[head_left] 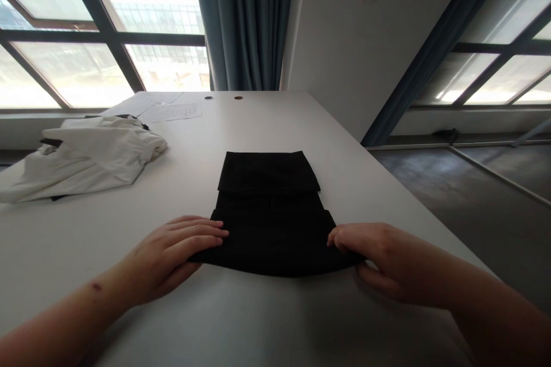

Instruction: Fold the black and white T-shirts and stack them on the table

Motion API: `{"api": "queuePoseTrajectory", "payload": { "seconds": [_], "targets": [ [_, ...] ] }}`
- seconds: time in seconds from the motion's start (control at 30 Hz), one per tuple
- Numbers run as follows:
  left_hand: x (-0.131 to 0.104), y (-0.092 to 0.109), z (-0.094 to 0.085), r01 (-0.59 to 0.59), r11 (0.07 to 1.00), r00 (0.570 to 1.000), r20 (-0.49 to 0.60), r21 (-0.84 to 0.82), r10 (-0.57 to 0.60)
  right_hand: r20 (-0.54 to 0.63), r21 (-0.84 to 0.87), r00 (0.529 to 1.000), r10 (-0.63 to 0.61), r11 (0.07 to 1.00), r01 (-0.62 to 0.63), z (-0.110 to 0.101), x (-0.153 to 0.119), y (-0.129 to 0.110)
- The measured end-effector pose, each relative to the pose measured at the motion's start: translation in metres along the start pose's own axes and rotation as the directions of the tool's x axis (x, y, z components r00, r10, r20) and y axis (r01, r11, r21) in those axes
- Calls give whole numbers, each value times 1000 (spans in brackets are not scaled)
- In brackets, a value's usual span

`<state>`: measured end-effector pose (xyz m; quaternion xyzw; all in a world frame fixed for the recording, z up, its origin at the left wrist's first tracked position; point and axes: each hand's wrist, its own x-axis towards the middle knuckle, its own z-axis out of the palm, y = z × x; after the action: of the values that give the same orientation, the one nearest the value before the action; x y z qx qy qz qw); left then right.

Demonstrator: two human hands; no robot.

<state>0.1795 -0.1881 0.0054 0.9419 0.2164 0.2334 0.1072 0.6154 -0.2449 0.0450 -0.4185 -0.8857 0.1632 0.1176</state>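
A black cloth (271,229), folded over at its far end and at its near end, lies on the white table (275,321). My left hand (185,249) grips its near left corner, fingers on top and thumb beneath. At the near right corner, my right hand (370,252) pinches the fabric between curled fingers and thumb. The near edge of the cloth sags in a slight curve between my hands and appears lifted a little off the table.
A crumpled white cloth (99,155) with dark parts lies at the left of the table. Papers (172,112) lie at the far left, near two round holes in the tabletop. Beyond are windows, a blue-grey curtain (245,23) and a wall.
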Motion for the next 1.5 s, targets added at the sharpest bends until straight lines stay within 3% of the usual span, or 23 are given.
{"api": "queuePoseTrajectory", "payload": {
  "seconds": [0.17,0.33,0.43,0.5,0.6,0.67,0.73,0.9,1.03,1.1,1.27,1.4,1.5],
  "targets": [
    [-5,6,3,99,993,994,41,-57,-97,87,147,995,55,987,-67,-13,3,8],
    [-14,41,-7,83,984,996,53,-159,-76,209,320,978,-9,946,-59,-21,-12,-7],
    [-18,63,-14,153,956,985,-35,-252,-167,207,481,978,5,870,-106,-24,-22,-7],
    [-15,67,-15,281,923,935,-140,-264,-325,141,618,989,33,778,-114,-21,-21,0],
    [0,51,-7,484,823,802,-226,-298,-553,-96,742,977,191,668,-57,-8,-4,17],
    [15,31,3,561,763,726,-253,-320,-640,-234,732,910,343,678,-68,4,14,27],
    [30,10,12,589,742,691,-276,-321,-668,-320,681,845,428,724,-108,16,34,35],
    [61,-33,24,565,737,717,-220,-372,-661,-438,544,758,484,814,-204,39,68,64],
    [68,-58,30,686,672,682,-77,-279,-728,-389,466,762,519,824,-323,50,71,86],
    [66,-66,34,698,664,675,-62,-269,-735,-393,428,768,506,840,-334,52,71,89],
    [59,-70,39,632,696,724,-61,-340,-687,-459,393,771,442,879,-270,52,79,88],
    [58,-63,37,646,695,715,-66,-316,-696,-377,389,800,466,864,-320,50,83,91],
    [62,-62,33,683,698,697,-94,-215,-711,-394,371,787,475,865,-337,52,84,95]
  ]
}}
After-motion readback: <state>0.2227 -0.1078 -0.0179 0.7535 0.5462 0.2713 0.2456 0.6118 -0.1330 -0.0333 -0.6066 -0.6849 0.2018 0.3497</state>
